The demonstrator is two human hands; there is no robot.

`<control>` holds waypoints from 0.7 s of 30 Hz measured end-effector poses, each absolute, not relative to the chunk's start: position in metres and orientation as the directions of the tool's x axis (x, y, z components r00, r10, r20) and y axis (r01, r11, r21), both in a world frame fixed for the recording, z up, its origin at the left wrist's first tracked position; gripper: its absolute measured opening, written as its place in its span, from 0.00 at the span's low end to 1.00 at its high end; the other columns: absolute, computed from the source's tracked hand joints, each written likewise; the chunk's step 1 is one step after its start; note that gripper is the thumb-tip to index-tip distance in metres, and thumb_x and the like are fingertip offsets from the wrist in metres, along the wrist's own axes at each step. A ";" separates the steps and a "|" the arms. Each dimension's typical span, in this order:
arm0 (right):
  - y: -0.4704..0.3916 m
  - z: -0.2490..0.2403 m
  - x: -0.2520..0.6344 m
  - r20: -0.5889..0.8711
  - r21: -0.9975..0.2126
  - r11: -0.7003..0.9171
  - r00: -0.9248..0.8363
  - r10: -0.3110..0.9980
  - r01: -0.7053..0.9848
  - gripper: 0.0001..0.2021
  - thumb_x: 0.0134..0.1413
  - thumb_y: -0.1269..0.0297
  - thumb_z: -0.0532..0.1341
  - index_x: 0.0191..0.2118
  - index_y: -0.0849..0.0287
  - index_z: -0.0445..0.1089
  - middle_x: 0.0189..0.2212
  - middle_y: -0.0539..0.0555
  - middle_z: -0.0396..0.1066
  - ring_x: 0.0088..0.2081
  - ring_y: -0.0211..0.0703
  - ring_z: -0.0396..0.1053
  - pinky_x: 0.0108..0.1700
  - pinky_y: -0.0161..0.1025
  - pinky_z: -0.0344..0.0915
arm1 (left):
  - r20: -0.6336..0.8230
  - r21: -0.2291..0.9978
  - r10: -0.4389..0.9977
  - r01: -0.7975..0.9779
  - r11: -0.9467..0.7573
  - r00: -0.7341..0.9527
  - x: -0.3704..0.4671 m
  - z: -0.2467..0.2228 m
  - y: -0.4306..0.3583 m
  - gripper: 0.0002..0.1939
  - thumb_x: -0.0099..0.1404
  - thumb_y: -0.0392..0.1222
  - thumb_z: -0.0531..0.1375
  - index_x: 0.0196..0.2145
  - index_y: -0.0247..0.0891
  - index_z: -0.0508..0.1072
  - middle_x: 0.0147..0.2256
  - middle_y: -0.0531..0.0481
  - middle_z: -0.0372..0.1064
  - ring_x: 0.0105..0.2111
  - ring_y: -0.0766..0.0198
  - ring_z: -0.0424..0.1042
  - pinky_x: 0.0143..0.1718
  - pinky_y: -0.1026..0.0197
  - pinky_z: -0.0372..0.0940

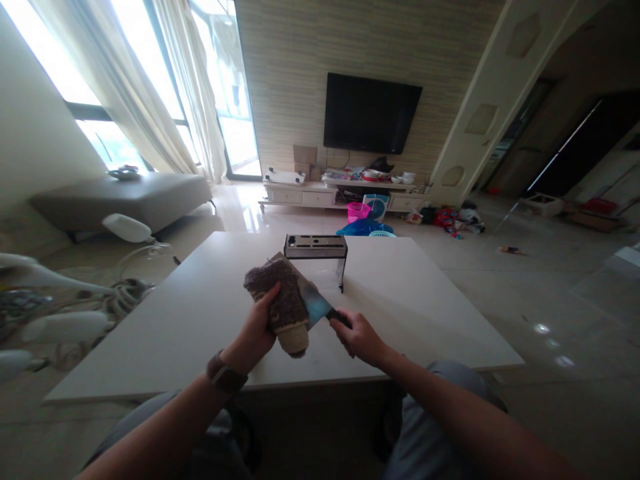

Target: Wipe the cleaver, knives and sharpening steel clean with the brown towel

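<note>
My left hand is closed around a fuzzy brown cloth with a pale beige lower end. The cloth lies against the broad blade of a kitchen knife and hides part of it. My right hand grips the knife by its dark handle, the blade slanting up and to the left over the table. Just behind the blade stands a knife block with slots in its top and a clear-looking front. The white table lies beneath both hands.
White chairs stand left of the table, near a grey bench. Beyond the far edge are a pink basket, a blue bag and a low TV cabinet. Assorted items lie on the floor at the right.
</note>
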State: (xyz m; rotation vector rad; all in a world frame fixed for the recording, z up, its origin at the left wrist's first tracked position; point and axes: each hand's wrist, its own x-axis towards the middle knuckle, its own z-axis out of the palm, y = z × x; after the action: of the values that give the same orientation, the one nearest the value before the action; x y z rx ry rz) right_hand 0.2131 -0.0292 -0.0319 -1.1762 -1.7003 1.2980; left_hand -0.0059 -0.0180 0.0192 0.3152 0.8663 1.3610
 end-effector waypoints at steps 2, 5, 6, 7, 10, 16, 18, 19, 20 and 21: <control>-0.029 -0.032 0.213 -0.007 -0.965 0.087 -0.354 0.935 0.247 0.12 0.66 0.55 0.58 0.32 0.55 0.62 0.17 0.40 0.58 0.13 0.31 0.57 0.13 0.29 0.55 | -0.350 0.663 0.936 -0.715 0.220 -0.037 -0.006 0.019 -0.018 0.11 0.71 0.37 0.60 0.49 0.32 0.78 0.40 0.40 0.82 0.35 0.55 0.83 0.44 0.50 0.79; -0.029 -0.033 0.213 -0.010 -0.968 0.080 -0.356 0.935 0.237 0.12 0.66 0.55 0.58 0.32 0.55 0.62 0.17 0.40 0.59 0.13 0.31 0.57 0.13 0.30 0.55 | -0.353 0.664 0.935 -0.714 0.223 -0.037 -0.006 0.020 -0.017 0.11 0.72 0.36 0.59 0.48 0.31 0.78 0.40 0.40 0.82 0.34 0.55 0.82 0.43 0.50 0.79; -0.029 -0.033 0.213 -0.010 -0.969 0.079 -0.356 0.934 0.234 0.13 0.65 0.54 0.58 0.32 0.55 0.62 0.17 0.40 0.59 0.13 0.31 0.57 0.13 0.30 0.55 | -0.359 0.662 0.932 -0.715 0.225 -0.040 -0.006 0.020 -0.017 0.11 0.72 0.36 0.59 0.47 0.31 0.78 0.40 0.40 0.82 0.33 0.56 0.82 0.43 0.51 0.79; -0.029 -0.033 0.213 -0.010 -0.969 0.079 -0.357 0.934 0.232 0.13 0.65 0.54 0.58 0.32 0.55 0.61 0.17 0.40 0.59 0.13 0.31 0.57 0.13 0.30 0.55 | -0.364 0.660 0.931 -0.716 0.225 -0.043 -0.006 0.020 -0.017 0.11 0.72 0.36 0.60 0.47 0.32 0.78 0.40 0.41 0.82 0.33 0.57 0.82 0.43 0.51 0.79; -0.029 -0.033 0.213 -0.008 -0.968 0.083 -0.357 0.934 0.238 0.13 0.66 0.54 0.58 0.32 0.55 0.61 0.17 0.40 0.59 0.13 0.31 0.57 0.13 0.30 0.55 | -0.364 0.658 0.931 -0.717 0.230 -0.036 -0.006 0.019 -0.017 0.11 0.72 0.37 0.60 0.48 0.32 0.78 0.40 0.41 0.82 0.33 0.57 0.82 0.43 0.51 0.80; -0.029 -0.032 0.214 0.002 -0.963 0.099 -0.357 0.934 0.252 0.13 0.66 0.55 0.58 0.32 0.55 0.62 0.18 0.41 0.59 0.13 0.30 0.57 0.13 0.29 0.55 | -0.367 0.664 0.929 -0.714 0.223 -0.051 -0.006 0.019 -0.017 0.11 0.71 0.37 0.60 0.48 0.32 0.78 0.39 0.41 0.82 0.32 0.57 0.82 0.42 0.51 0.80; -0.029 -0.033 0.214 0.004 -0.965 0.098 -0.361 0.933 0.244 0.13 0.66 0.54 0.58 0.32 0.55 0.62 0.18 0.40 0.59 0.13 0.31 0.57 0.13 0.29 0.55 | -0.367 0.663 0.929 -0.714 0.225 -0.048 -0.006 0.019 -0.017 0.11 0.71 0.37 0.60 0.49 0.32 0.78 0.39 0.41 0.82 0.32 0.57 0.82 0.43 0.51 0.80; -0.029 -0.033 0.214 0.003 -0.965 0.097 -0.361 0.932 0.242 0.13 0.66 0.54 0.58 0.32 0.55 0.62 0.17 0.40 0.59 0.13 0.31 0.57 0.13 0.29 0.55 | -0.366 0.661 0.930 -0.715 0.227 -0.043 -0.006 0.019 -0.017 0.11 0.71 0.37 0.60 0.49 0.32 0.78 0.39 0.41 0.82 0.32 0.57 0.82 0.43 0.51 0.80; -0.029 -0.033 0.214 0.000 -0.966 0.094 -0.362 0.932 0.240 0.13 0.65 0.54 0.58 0.32 0.55 0.62 0.17 0.40 0.59 0.13 0.31 0.57 0.13 0.29 0.55 | -0.364 0.660 0.931 -0.715 0.231 -0.035 -0.006 0.019 -0.017 0.11 0.72 0.37 0.60 0.49 0.32 0.78 0.39 0.41 0.82 0.32 0.57 0.82 0.43 0.51 0.80; -0.029 -0.033 0.214 -0.002 -0.967 0.090 -0.362 0.932 0.239 0.13 0.65 0.54 0.58 0.33 0.55 0.62 0.17 0.40 0.59 0.13 0.31 0.57 0.13 0.30 0.55 | -0.363 0.659 0.931 -0.715 0.233 -0.030 -0.006 0.019 -0.017 0.11 0.72 0.37 0.60 0.49 0.32 0.78 0.39 0.41 0.82 0.32 0.57 0.82 0.43 0.51 0.80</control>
State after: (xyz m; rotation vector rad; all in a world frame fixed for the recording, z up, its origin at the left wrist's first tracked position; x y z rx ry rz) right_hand 0.2138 -0.0286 -0.0334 -1.1642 -1.6977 1.3095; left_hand -0.0062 -0.0174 0.0191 0.3121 0.8720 1.3534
